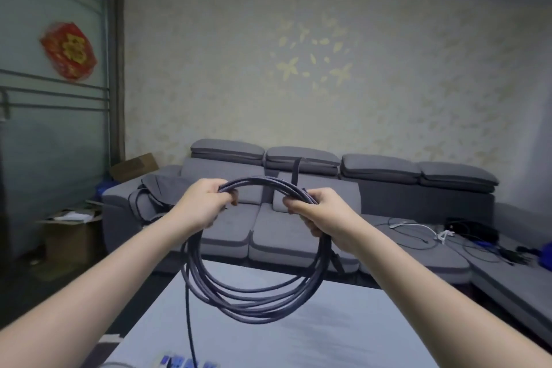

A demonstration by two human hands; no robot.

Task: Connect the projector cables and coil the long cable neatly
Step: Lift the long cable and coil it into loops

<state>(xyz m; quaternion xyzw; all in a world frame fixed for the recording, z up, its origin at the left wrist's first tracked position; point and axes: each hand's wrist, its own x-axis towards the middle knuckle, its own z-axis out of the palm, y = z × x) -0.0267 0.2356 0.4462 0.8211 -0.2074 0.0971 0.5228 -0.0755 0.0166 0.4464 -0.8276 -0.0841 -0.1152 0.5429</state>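
Observation:
A long dark braided cable (254,302) hangs in several round loops in the air above the white table (328,331). My left hand (203,203) grips the top of the coil on its left side. My right hand (319,212) grips the top on the right side, fingers closed around the bundled strands. One loose strand (188,323) drops from the coil's left side down to the table's near edge. A black cable end (296,172) sticks up behind the coil. The projector is not in view.
A grey sectional sofa (298,227) stands behind the table, with a black device (472,228) and tangled cables (418,228) on its right section. Cardboard boxes (71,239) sit on the floor at left. Small blue-and-white items (185,363) lie at the table's near edge.

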